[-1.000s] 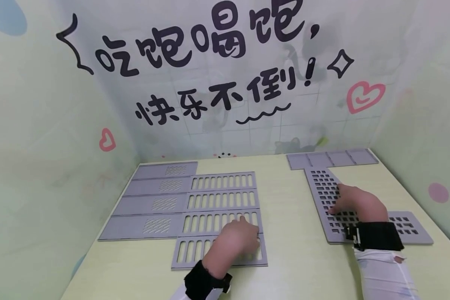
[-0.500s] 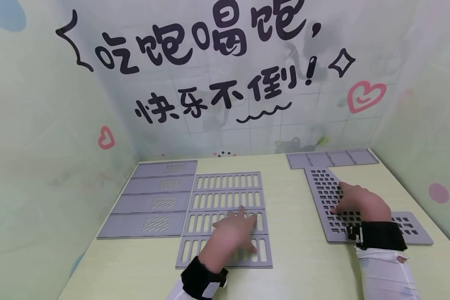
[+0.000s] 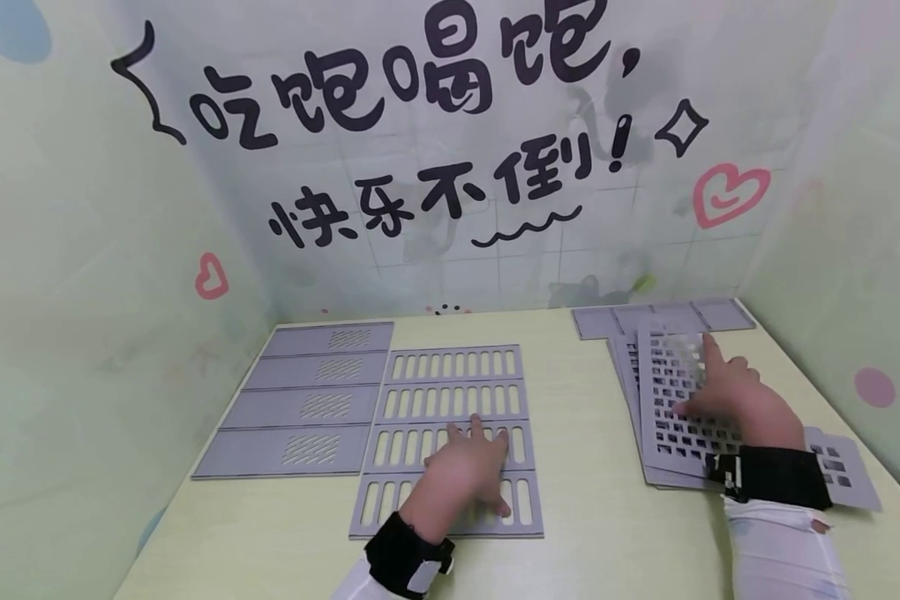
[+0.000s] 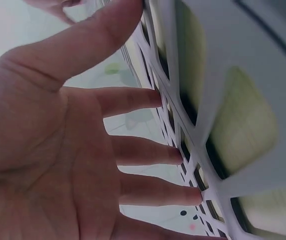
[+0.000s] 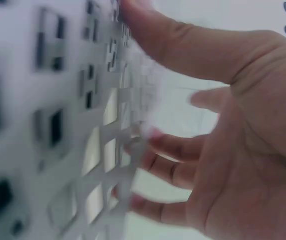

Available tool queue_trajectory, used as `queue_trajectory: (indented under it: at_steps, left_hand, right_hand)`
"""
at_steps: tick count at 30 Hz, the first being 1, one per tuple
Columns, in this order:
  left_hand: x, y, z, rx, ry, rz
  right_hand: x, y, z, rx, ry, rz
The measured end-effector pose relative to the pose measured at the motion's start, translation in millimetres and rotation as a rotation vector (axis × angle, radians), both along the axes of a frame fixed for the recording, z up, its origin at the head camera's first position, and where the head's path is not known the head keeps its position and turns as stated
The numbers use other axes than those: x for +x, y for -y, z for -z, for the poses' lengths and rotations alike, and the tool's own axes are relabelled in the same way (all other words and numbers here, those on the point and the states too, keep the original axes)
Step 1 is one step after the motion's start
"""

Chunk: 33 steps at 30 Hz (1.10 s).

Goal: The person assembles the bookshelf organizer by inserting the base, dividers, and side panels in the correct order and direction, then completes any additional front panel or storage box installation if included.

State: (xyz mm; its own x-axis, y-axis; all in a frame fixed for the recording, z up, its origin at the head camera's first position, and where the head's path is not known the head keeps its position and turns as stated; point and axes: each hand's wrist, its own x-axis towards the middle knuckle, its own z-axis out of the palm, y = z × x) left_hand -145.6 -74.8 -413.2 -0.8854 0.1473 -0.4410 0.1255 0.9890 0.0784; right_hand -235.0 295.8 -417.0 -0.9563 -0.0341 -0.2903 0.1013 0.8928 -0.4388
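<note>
My left hand (image 3: 461,471) lies spread over the front slotted grey panels (image 3: 357,510) in the middle of the table. Its straight fingertips come down at the slotted surface (image 4: 210,122) in the left wrist view. On the right, my right hand (image 3: 746,404) pinches the right edge of a thin grey panel (image 3: 647,417) with rows of small square holes. The thumb is on its top face and the fingers curl at its edge. That panel is tilted, its far end raised above similar panels (image 3: 630,400) beneath it. Part of it is hidden behind the hand and wrist.
Several overlapping grey panels (image 3: 251,450) with slanted cuts lie at the left, up against the slotted group. At the back right is a row of plain grey panels (image 3: 596,323). A printed curtain (image 3: 420,283) encloses the table's back and sides.
The slotted panels slid slightly right, and my left hand spread its fingers over them. My right hand has raised the top square-holed panel off the stack, shifting it a little right.
</note>
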Motion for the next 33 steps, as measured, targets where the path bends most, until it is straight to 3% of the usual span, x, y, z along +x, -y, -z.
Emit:
queue_trajectory:
  at_steps: [3, 8, 17, 25, 28, 33]
  left_hand:
    - [-0.9, -0.6, -0.1, 0.0, -0.002, 0.005]
    - [0.8, 0.5, 0.0, 0.021, -0.002, 0.002]
    - [0.5, 0.8, 1.2, 0.022, -0.013, 0.006]
    - [-1.1, -0.2, 2.3, 0.023, -0.028, 0.004]
    - [-1.6, -0.5, 3.4, 0.018, -0.028, 0.011]
    - [-2.5, -0.7, 4.1, -0.003, -0.033, 0.024]
  right_hand:
    - [0.9, 1, -10.4, -0.079, -0.087, 0.048]
    - [0.5, 8, -23.5, -0.196, -0.25, 0.001]
    - [4.6, 23, -36.8, -0.268, -0.43, 0.014]
    - [4.4, 37, -35.1, -0.308, -0.573, 0.035]
    - [3.7, 40, -32.5, -0.328, -0.6, 0.03]
    - [2.2, 34, -30.0, -0.306, -0.515, -0.014]
